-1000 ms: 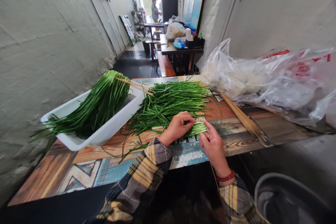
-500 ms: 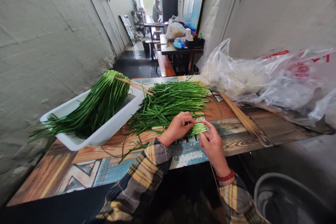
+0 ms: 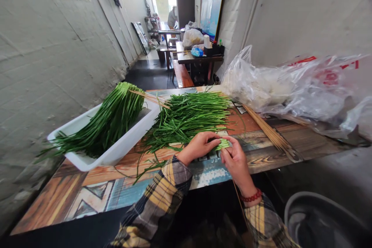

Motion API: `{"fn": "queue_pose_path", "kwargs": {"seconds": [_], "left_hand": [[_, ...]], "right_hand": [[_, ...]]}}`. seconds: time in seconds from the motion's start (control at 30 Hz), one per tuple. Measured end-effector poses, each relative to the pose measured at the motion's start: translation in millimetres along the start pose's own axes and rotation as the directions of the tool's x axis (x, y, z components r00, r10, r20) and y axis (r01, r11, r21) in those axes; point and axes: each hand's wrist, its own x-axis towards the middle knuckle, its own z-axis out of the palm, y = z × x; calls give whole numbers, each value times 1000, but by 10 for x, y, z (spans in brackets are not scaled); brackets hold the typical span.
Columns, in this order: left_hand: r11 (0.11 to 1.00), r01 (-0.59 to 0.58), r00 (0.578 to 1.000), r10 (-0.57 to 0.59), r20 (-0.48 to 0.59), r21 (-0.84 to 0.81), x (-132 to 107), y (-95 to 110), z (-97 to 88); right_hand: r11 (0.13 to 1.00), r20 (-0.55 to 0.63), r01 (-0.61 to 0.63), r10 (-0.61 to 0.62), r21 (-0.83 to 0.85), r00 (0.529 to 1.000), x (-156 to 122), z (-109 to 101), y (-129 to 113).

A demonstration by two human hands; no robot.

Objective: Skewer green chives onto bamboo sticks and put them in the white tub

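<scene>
A small bunch of garlic chives (image 3: 222,144) is gathered over the table's near side, its pale cut ends facing right. My left hand (image 3: 200,146) closes around it, thumb on top. At the stem ends, my right hand (image 3: 235,159) is pinched around a thin bamboo skewer (image 3: 238,198), whose shaft runs down past the table edge; its tip is hidden by the fingers. Just beyond my hands lies a loose pile of garlic chives (image 3: 192,114). To the left, a white tray (image 3: 112,155) holds a thick fan of skewered chives (image 3: 116,120), with skewer ends sticking out rightward.
Loose bamboo skewers (image 3: 266,130) lie to the right on the patterned table (image 3: 95,197). Clear plastic bags (image 3: 290,85) crowd the right rear. A grey tub (image 3: 316,221) stands low at right. Further off are another table (image 3: 186,57), a bench (image 3: 182,73) and a person (image 3: 172,17).
My left hand has slid right along the bunch, closer to the stem ends and my right hand. The right hand keeps nearly the same place. The view has shifted slightly.
</scene>
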Motion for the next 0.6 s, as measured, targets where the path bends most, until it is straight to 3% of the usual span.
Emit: {"fn": "queue_pose_path", "kwargs": {"seconds": [0.13, 0.33, 0.47, 0.6], "left_hand": [[999, 42, 997, -41, 58, -11, 14, -14, 40], [988, 96, 994, -102, -42, -120, 31, -7, -47], [982, 123, 987, -136, -83, -146, 32, -10, -99], [965, 163, 983, -177, -51, -207, 27, -13, -83]], "right_hand": [[1000, 19, 10, -10, -14, 1000, -9, 3, -61], [997, 81, -23, 29, -70, 996, 6, 3, -58], [976, 151, 44, -11, -215, 988, 25, -2, -38], [951, 127, 109, -74, -288, 989, 29, -2, -29]]}}
